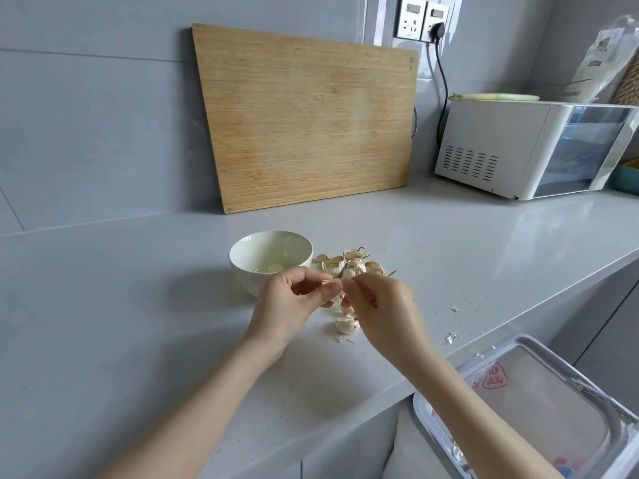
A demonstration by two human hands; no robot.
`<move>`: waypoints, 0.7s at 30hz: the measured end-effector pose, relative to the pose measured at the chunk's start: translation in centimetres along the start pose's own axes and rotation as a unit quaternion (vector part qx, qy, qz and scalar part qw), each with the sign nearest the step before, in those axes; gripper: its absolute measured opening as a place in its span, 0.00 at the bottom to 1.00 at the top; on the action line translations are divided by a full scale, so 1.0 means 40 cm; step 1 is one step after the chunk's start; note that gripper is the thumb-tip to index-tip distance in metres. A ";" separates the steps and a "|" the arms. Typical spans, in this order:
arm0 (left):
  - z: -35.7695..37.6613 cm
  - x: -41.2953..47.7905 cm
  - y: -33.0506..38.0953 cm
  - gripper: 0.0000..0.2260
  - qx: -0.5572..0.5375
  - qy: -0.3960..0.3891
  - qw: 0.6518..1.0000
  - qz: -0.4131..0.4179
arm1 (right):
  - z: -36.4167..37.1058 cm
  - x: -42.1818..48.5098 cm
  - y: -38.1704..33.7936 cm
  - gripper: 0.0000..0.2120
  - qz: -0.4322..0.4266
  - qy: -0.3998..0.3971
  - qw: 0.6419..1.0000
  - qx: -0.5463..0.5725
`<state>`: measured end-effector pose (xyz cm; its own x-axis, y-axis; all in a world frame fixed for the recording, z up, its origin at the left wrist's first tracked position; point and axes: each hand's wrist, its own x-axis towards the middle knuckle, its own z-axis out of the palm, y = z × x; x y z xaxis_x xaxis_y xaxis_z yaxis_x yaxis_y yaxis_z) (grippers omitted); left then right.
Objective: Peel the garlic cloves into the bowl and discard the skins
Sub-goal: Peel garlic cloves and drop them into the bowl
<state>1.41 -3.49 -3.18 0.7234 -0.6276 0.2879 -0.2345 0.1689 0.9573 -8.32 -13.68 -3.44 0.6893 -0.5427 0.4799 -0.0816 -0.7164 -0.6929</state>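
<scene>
both our hands close on one garlic clove (336, 282), held up over the counter (138, 305) just in front of the bowl (242, 271). our left hand (294, 305) pinches one end between thumb and fingertips, and our right hand (380, 305) pinches the other end, fingers curled in tight. so little of the clove shows between our fingers that we cannot tell how much skin is on it.

the bowl is pale and stands on the counter just beyond our left hand. a peeled clove (275, 267) lies in its bottom. just to the right of the bowl sits a pile of unpeeled cloves (349, 264), papery and brownish. a few more loose cloves (345, 324) lie on the counter under our hands. small skin scraps (453, 309) are scattered near the counter's edge on our right.

below that edge, at lower right, stands an open bin (422, 430) lined with a clear bag. a wooden cutting board (307, 115) leans against the wall behind the bowl, and a white oven (491, 146) sits further right on the counter.
</scene>
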 end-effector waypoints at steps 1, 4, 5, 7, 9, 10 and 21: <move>0.000 0.000 -0.001 0.05 0.018 -0.003 1.000 0.009 | 0.005 0.000 0.005 0.14 -0.019 0.011 1.000 -0.019; -0.001 -0.001 -0.005 0.05 0.060 -0.016 0.997 0.037 | 0.011 -0.003 0.011 0.15 -0.072 0.034 0.995 -0.055; -0.002 -0.001 -0.005 0.05 0.066 -0.023 0.997 0.045 | 0.009 -0.002 0.013 0.15 -0.087 0.038 0.994 -0.059; -0.002 -0.001 -0.005 0.03 0.071 -0.038 0.995 0.055 | 0.003 0.001 0.016 0.12 -0.111 0.045 0.990 -0.070; -0.001 0.000 -0.006 0.03 0.067 -0.048 0.995 0.056 | 0.004 0.002 0.018 0.10 -0.123 0.054 0.988 -0.078; 0.000 0.000 -0.006 0.03 0.065 -0.050 0.995 0.053 | 0.007 -0.001 0.018 0.10 -0.122 0.060 0.988 -0.078; 0.001 -0.001 -0.010 0.05 0.018 -0.053 0.998 0.012 | 0.017 -0.016 0.000 0.14 0.091 0.056 0.993 0.057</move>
<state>1.45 -3.54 -3.58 0.6452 -0.7010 0.3040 -0.2753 0.1579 0.9483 -8.29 -13.04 -4.12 0.5852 -0.7087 0.3940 -0.1103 -0.5509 -0.8272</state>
